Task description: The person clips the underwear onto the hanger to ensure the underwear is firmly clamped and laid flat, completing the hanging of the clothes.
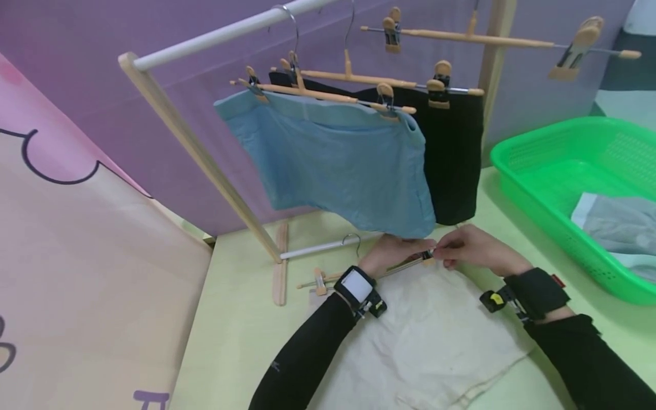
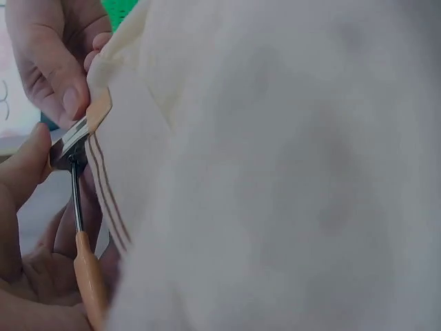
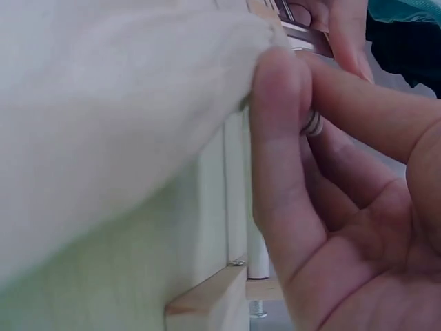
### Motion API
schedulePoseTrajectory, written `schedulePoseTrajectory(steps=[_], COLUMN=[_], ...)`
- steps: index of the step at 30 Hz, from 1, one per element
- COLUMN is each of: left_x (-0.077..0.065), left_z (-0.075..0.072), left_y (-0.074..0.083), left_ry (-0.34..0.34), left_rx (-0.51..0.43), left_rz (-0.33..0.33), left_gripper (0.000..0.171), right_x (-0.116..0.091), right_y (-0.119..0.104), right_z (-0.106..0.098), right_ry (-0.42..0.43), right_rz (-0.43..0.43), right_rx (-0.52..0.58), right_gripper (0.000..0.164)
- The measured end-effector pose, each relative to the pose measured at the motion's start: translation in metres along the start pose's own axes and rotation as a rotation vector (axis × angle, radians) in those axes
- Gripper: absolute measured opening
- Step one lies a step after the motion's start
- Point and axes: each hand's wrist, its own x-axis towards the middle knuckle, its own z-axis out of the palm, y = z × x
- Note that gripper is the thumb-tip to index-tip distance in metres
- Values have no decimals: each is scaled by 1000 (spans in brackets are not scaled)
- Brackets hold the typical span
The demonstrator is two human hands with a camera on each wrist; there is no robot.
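A cream garment (image 1: 425, 324) lies spread on the table, with brown lines along its edge in the left wrist view. Along its far edge is a clip hanger (image 1: 307, 283), its hook standing up. My left hand (image 1: 389, 253) pinches the hanger's right clip (image 2: 69, 141), thumb on the metal lever. The clip's wooden tip (image 2: 100, 110) is at the garment's corner; whether it bites the cloth I cannot tell. Beside it my right hand (image 1: 476, 247) pinches that corner between thumb and finger, close up in the right wrist view. The hanger's left clip (image 1: 320, 282) is untouched.
Just beyond my hands hang blue shorts (image 1: 338, 154) and a black garment (image 1: 456, 159) on a rack with a white rail (image 1: 220, 34). A bare clip hanger (image 1: 461, 37) hangs at right. The green basket (image 1: 548, 222) on the right holds grey cloth (image 1: 620, 222).
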Motion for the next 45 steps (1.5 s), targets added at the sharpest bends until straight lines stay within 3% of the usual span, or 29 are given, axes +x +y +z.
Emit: schedulePoseTrajectory(steps=[4,8,11,13,18,26,29,37,45], left_x=[2,-1,-11,-20,-43,-82,-98,-129,-144], left_z=[-1,-6,-13,-18,-31,-66,-80,-110,-126], left_y=[-2,-2,-1,0,-1,-9,-14,-24,-33], left_ry=[-22,-38,-30,-21,18,109,159,202,212], left_rx=[85,221,404,505,637,678,660,595,570], left_rz=[60,93,101,79,65,130,112,-44,-185], left_gripper=[46,38,23,22,27,31,36,53,54], right_x=[1,2,3,4,4,5,5,2,6], right_y=[3,5,8,9,9,12,13,10,8], right_z=[0,0,1,2,3,1,0,0,8], right_ry=[-5,-12,-17,-20,-18,-31,-49,-89,-50], right_rz=[-8,-23,-22,-14,0,9,8,13,78], right_rx=[20,23,8,-4,-25,-44,-44,-82,-140], right_gripper=[21,19,18,18,16,16,19,27,33])
